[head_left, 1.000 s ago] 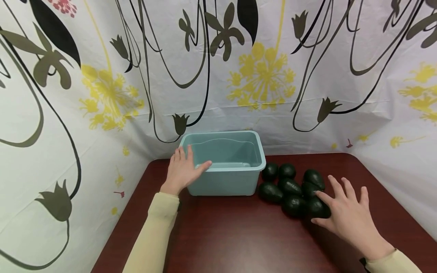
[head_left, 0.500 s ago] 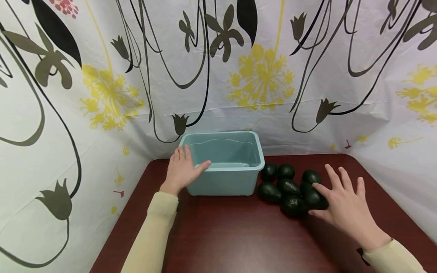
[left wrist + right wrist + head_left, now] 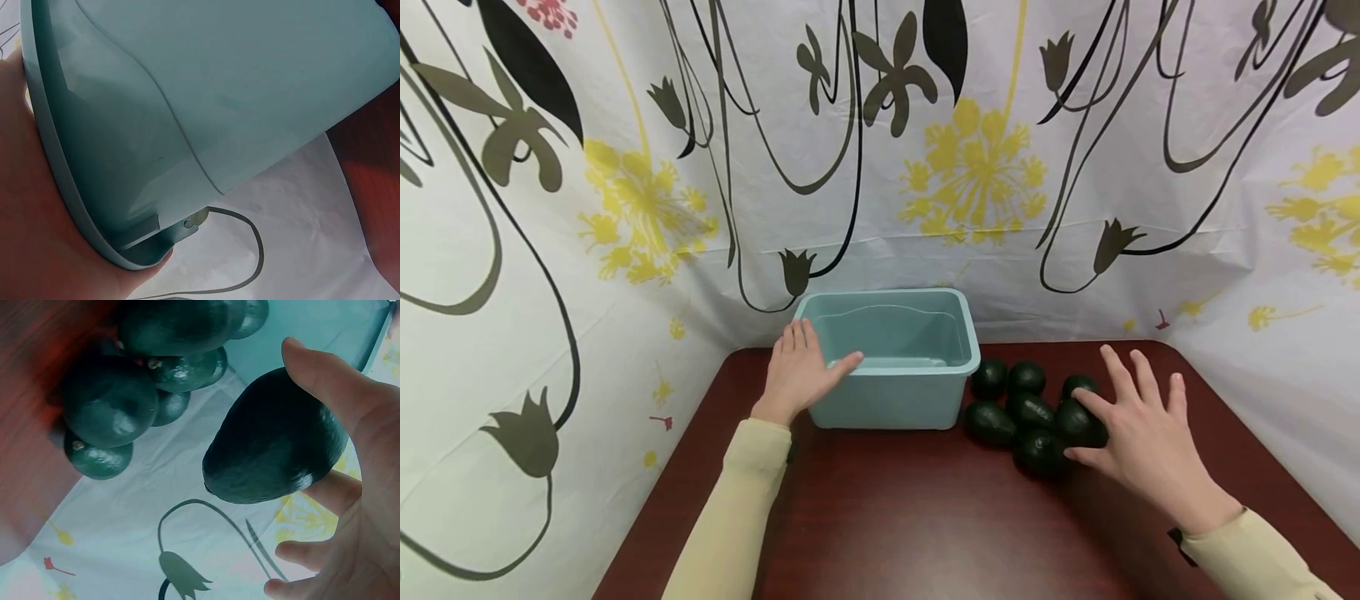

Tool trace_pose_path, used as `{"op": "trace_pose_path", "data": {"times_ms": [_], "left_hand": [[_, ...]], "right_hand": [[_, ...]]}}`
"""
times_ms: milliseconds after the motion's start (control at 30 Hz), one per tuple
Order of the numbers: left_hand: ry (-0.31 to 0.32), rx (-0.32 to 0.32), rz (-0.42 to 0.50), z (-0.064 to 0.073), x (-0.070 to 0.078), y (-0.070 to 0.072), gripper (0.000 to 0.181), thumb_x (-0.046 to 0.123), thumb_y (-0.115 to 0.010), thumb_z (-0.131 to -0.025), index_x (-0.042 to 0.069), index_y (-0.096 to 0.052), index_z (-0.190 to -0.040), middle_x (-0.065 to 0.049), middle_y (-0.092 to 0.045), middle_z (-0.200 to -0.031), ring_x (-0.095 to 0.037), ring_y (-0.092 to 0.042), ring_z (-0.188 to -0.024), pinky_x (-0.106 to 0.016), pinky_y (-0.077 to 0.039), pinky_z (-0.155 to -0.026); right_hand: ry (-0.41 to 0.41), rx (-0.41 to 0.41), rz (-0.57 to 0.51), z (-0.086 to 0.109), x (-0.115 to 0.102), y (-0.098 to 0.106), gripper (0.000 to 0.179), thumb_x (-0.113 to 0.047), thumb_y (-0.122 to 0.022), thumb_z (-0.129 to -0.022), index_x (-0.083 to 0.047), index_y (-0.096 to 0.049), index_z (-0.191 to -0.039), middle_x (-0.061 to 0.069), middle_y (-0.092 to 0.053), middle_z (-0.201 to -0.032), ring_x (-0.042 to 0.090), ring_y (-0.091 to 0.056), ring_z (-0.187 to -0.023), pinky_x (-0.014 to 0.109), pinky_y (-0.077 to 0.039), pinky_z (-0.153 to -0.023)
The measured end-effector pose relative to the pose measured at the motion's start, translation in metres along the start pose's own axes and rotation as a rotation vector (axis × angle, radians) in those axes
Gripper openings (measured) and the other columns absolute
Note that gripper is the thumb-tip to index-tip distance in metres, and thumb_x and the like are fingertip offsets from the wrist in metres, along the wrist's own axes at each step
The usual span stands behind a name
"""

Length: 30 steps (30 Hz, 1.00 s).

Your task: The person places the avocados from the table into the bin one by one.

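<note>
Avocado (image 3: 269, 444) in right hand (image 3: 1150, 442), left hand (image 3: 797, 372) on bin (image 3: 891, 402)

Bin (image 3: 887, 402) smooth plas.; avos (image 3: 991, 423) glossy; tbl (image 3: 917, 508) semi-gloss, wood-look.

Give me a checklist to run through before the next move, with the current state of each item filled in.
1. Right hand has a grip: ok, an avocado is pinched by thumb and finger.
2. That fruit apart from the other avocados: ok, a gap shows in the right wrist view.
3. Bin upright, opening up: ok.
4. Left hand at the bin: ok, touching its near left corner.
5. Low path to the bin free: not ok, other avocados lie between.
6. Bin free of contents: cannot tell, its front wall hides part inside.
</note>
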State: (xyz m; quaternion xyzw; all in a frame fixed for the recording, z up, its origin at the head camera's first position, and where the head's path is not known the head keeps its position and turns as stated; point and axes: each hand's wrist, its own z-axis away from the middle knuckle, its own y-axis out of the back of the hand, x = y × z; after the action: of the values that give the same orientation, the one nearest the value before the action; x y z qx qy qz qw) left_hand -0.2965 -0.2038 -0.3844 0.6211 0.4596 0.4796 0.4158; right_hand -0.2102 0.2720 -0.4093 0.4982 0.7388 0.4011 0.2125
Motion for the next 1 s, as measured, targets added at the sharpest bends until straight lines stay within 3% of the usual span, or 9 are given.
{"op": "trace_pose_path", "data": {"times_ms": [633,1000], "left_hand": [[0.014,-0.005,-0.018,0.000,0.001,-0.001,0.125,0.092,-0.018,-0.083,-0.007,-0.008,-0.158,-0.026,-0.009,-0.164,-0.039,-0.008,-0.152,-0.050,-0.010,-0.122],[0.010,0.008,-0.027,-0.002,0.000,-0.003,0.124,0.092,-0.017,-0.083,-0.006,-0.009,-0.158,-0.025,-0.010,-0.165,-0.038,-0.010,-0.152,-0.050,-0.012,-0.122]], "right_hand": [[0.026,0.042,-0.018,-0.033,-0.011,-0.006,0.081,-0.062,-0.088,-0.052,-0.013,-0.071,-0.114,0.025,-0.035,-0.153,0.051,-0.029,-0.138,0.081,-0.016,-0.101],[0.046,0.046,-0.043,-0.052,-0.015,-0.011,0.076,-0.066,-0.085,-0.057,-0.009,-0.071,-0.107,0.025,-0.035,-0.153,0.051,-0.028,-0.140,0.079,-0.018,-0.101]]}}
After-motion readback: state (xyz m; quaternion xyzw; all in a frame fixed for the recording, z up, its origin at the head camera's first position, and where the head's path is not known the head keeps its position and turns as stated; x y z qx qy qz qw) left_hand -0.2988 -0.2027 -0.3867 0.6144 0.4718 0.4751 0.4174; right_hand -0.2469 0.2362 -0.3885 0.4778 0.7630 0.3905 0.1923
